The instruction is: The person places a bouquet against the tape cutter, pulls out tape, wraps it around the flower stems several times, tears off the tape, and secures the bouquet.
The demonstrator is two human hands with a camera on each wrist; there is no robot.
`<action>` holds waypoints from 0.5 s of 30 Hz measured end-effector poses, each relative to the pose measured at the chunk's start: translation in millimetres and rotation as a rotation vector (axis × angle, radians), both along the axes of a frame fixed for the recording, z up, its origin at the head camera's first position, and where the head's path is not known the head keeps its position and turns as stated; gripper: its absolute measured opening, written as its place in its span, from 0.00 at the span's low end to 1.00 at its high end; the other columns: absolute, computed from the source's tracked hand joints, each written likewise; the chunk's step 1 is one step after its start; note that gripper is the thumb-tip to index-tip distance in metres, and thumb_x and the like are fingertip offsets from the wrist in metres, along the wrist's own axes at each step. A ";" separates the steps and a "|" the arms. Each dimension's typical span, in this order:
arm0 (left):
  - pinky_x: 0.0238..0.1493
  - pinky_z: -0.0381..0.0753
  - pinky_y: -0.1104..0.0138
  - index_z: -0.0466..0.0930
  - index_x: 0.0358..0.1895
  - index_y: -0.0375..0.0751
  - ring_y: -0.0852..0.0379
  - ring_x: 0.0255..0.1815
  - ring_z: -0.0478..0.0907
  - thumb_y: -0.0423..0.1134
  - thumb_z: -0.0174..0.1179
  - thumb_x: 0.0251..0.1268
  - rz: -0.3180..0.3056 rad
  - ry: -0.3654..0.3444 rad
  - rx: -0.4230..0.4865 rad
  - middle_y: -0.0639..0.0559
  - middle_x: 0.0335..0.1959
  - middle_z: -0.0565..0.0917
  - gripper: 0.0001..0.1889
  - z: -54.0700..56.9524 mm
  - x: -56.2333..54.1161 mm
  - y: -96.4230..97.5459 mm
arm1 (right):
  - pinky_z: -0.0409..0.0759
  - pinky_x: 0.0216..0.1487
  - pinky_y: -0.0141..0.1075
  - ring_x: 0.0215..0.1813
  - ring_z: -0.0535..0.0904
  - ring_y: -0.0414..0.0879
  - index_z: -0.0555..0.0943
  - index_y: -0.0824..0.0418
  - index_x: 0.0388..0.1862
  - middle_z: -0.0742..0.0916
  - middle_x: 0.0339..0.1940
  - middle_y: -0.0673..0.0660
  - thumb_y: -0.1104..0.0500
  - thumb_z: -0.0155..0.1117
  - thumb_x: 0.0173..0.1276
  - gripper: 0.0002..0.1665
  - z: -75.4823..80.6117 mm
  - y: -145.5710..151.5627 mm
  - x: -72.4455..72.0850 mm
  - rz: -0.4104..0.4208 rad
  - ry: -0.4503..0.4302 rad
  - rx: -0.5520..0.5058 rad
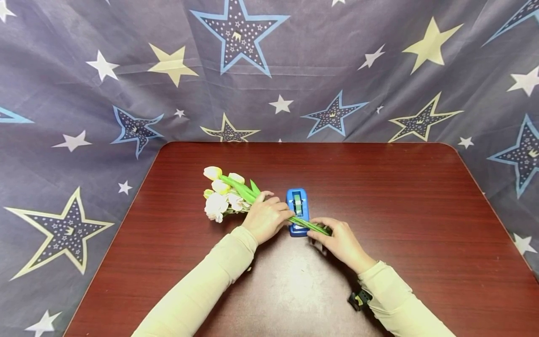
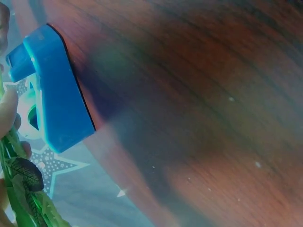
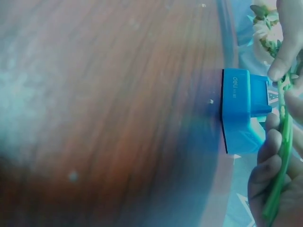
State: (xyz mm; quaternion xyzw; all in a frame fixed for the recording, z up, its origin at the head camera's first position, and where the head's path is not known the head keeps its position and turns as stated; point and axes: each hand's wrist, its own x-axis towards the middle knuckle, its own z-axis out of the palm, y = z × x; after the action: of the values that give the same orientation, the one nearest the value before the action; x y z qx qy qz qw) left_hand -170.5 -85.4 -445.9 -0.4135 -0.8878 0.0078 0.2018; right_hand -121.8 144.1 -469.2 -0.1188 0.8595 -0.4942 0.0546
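A bunch of yellow-white tulips and pale ruffled flowers (image 1: pixel 216 206) points to the left in the head view. Its green stems (image 1: pixel 309 224) run to the right, passing over a blue tape dispenser (image 1: pixel 298 192) on the table. My left hand (image 1: pixel 268 216) grips the stems just below the blooms, at the dispenser's left side. Near the cut ends, my right hand (image 1: pixel 340 239) holds the stems with thumb and fingers, right of the dispenser. In the right wrist view, fingers (image 3: pixel 270 170) curl round the stems (image 3: pixel 284 137). A roll of tape sits in the dispenser.
The reddish-brown wooden table (image 1: pixel 400 187) has rounded far corners. Behind it and at both sides hangs a grey cloth (image 1: pixel 286 56) printed with stars. A black strap device (image 1: pixel 360 299) is worn at the right wrist.
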 end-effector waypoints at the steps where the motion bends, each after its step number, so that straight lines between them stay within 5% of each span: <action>1: 0.63 0.69 0.58 0.87 0.41 0.60 0.61 0.40 0.80 0.52 0.67 0.58 -0.003 0.005 0.003 0.66 0.36 0.87 0.09 -0.4 -0.3 -0.2 | 0.77 0.22 0.32 0.17 0.80 0.47 0.83 0.65 0.52 0.88 0.28 0.56 0.58 0.70 0.65 0.18 0.8 -0.1 -0.7 0.003 -0.005 0.002; 9: 0.61 0.70 0.60 0.88 0.41 0.59 0.62 0.39 0.81 0.48 0.69 0.56 -0.024 0.061 0.025 0.66 0.36 0.88 0.09 -4.9 -3.5 -1.3 | 0.75 0.33 0.31 0.28 0.77 0.38 0.83 0.65 0.51 0.89 0.32 0.54 0.53 0.71 0.64 0.21 10.6 0.5 -14.1 0.040 -0.017 0.098; 15: 0.59 0.71 0.62 0.88 0.40 0.58 0.62 0.39 0.81 0.48 0.71 0.52 -0.042 0.114 0.055 0.66 0.35 0.88 0.10 -9.7 -5.8 -1.6 | 0.79 0.28 0.35 0.24 0.80 0.44 0.83 0.66 0.50 0.89 0.32 0.56 0.51 0.69 0.66 0.22 12.3 0.0 -21.5 0.083 -0.128 0.053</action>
State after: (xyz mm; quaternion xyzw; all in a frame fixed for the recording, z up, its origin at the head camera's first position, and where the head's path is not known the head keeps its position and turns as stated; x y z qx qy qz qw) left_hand -176.3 -87.1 -455.6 -0.4254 -0.8659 0.0027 0.2633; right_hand -143.3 144.1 -456.9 -0.1211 0.8612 -0.4754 0.1329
